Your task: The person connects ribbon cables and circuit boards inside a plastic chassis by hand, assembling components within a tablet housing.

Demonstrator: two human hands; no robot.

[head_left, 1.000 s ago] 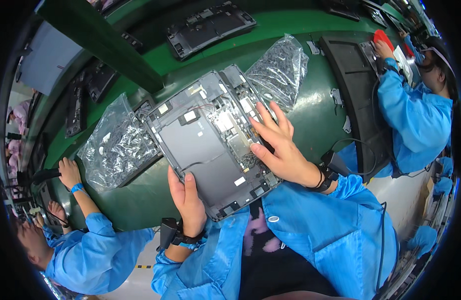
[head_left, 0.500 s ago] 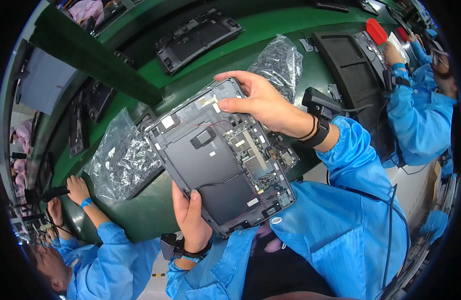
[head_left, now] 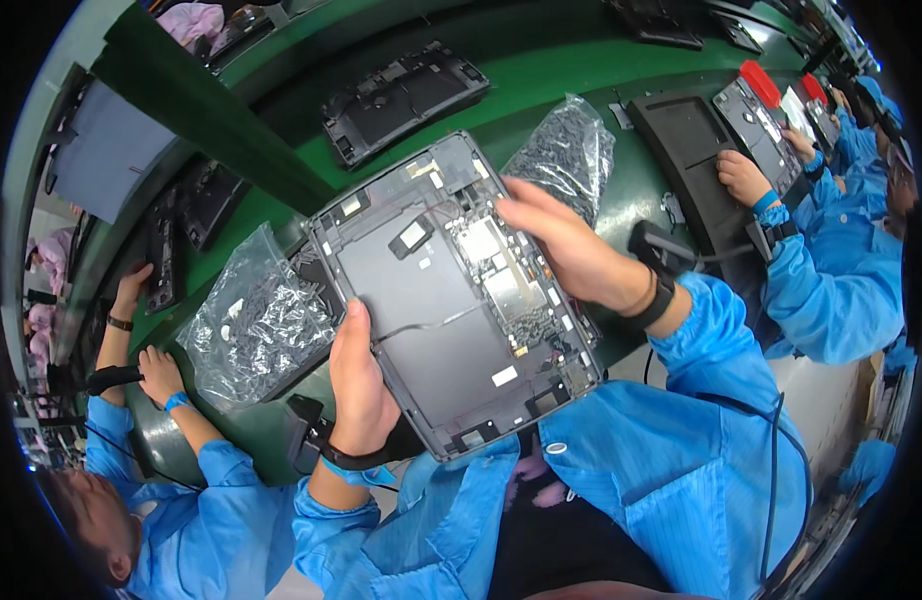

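An opened tablet-like device (head_left: 421, 290) is tilted in front of my chest, its inside facing me. A circuit board (head_left: 511, 285) runs along its right side, beside a flat dark panel crossed by a thin cable. My left hand (head_left: 361, 385) grips the left edge, thumb on top and the other fingers hidden underneath. At the upper right edge, my right hand (head_left: 581, 250) has its fingers stretched out; the thumb tip overlaps the rim. Whether it bears any weight is unclear.
Clear bags of dark parts (head_left: 256, 330) (head_left: 571, 160) lie on the green bench (head_left: 451, 125). Behind are a dark housing (head_left: 406, 100) and a green post (head_left: 211, 110). A black tray (head_left: 691, 150) is at right. Co-workers' hands (head_left: 161, 375) (head_left: 746, 180) are on both sides.
The device has turned slightly and shifted up. My left hand has moved up its edge; my right hand has slid down from the top corner and loosened. A co-worker's hand now reaches the tray.
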